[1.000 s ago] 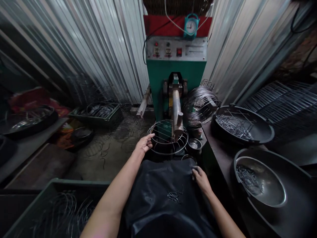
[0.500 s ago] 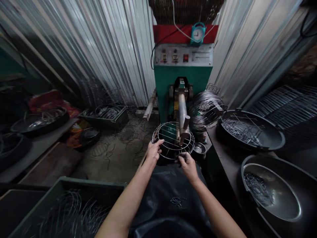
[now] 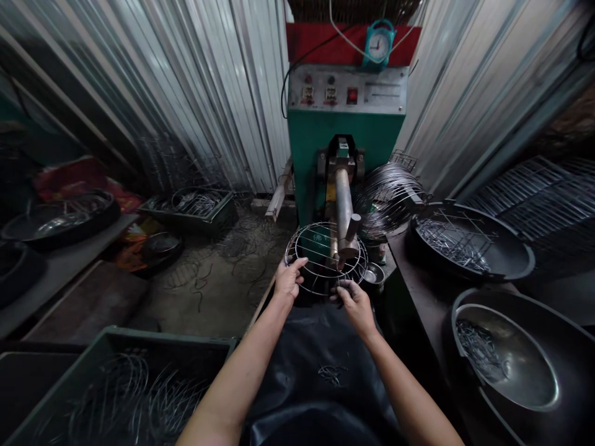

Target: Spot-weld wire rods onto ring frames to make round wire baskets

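Ribbed grey metal wall behind green box-shaped machine. Round silver wire rack beneath tip of grey cylindrical metal arm. Rack probably light, stiff, slightly springy; best held by outer rim. Left hand pinching rack's left edge; right hand, fingertips pressed together, at near edge, what between cannot tell. One second ago, right hand at shiny black apron's upper right corner.
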Demonstrator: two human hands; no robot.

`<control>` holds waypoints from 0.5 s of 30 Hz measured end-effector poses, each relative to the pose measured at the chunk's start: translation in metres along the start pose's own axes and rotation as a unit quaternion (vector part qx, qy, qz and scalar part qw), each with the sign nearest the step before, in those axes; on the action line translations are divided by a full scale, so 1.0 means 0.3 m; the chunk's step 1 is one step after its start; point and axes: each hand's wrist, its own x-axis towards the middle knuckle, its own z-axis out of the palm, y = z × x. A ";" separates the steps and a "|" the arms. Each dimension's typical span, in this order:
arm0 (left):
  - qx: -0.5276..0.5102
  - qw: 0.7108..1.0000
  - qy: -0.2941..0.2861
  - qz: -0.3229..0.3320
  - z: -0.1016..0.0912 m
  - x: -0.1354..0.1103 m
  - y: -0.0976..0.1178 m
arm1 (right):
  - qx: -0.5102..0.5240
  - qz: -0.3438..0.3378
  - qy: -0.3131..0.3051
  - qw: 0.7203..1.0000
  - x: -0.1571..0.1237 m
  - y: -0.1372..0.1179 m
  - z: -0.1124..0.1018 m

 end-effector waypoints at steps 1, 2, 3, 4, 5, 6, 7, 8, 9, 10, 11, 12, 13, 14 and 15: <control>-0.001 1.000 0.001 -0.001 0.001 0.000 0.001 | 0.003 0.001 0.000 1.000 0.000 -0.002 -0.001; -0.002 1.000 0.002 -0.002 0.002 0.000 0.001 | 0.006 0.002 0.000 1.000 0.000 -0.004 -0.002; -0.003 1.000 0.003 -0.003 0.004 0.002 0.001 | 0.008 0.003 0.000 1.000 0.001 -0.007 -0.002; -0.004 1.000 0.005 -0.005 0.005 0.003 0.001 | 0.010 0.004 0.001 1.000 0.001 -0.009 -0.003; -0.003 1.000 0.004 -0.008 0.006 0.005 0.000 | 0.010 0.005 0.000 1.000 0.001 -0.011 -0.004; -0.001 1.000 0.005 -0.010 0.005 0.006 -0.001 | 0.010 0.005 0.000 1.000 0.001 -0.012 -0.004; 0.001 1.000 0.006 -0.010 0.005 0.005 -0.002 | 0.010 0.004 0.000 1.000 0.000 -0.013 -0.005; 0.002 1.000 0.006 -0.010 0.003 0.002 -0.003 | 0.008 0.001 0.000 1.000 -0.002 -0.013 -0.006; 0.002 1.000 0.006 -0.010 0.000 -0.002 -0.004 | 0.007 -0.002 -0.001 1.000 -0.005 -0.013 -0.007; 0.001 1.000 0.006 -0.010 -0.003 -0.009 -0.004 | 0.004 -0.005 -0.001 1.000 -0.009 -0.013 -0.008; -0.002 1.000 0.005 -0.011 -0.006 -0.016 -0.003 | 0.002 -0.009 -0.003 1.000 -0.013 -0.013 -0.008; -0.005 1.000 0.006 -0.011 -0.008 -0.022 -0.002 | -0.001 -0.011 -0.005 1.000 -0.016 -0.015 -0.009; -0.007 1.000 0.007 -0.014 -0.009 -0.028 0.000 | -0.002 -0.012 -0.006 1.000 -0.018 -0.017 -0.009; -0.009 1.000 0.010 -0.016 -0.009 -0.032 0.001 | -0.003 -0.012 -0.006 1.000 -0.019 -0.019 -0.009; -0.011 1.000 0.013 -0.019 -0.007 -0.033 0.003 | -0.004 -0.011 -0.004 1.000 -0.019 -0.022 -0.009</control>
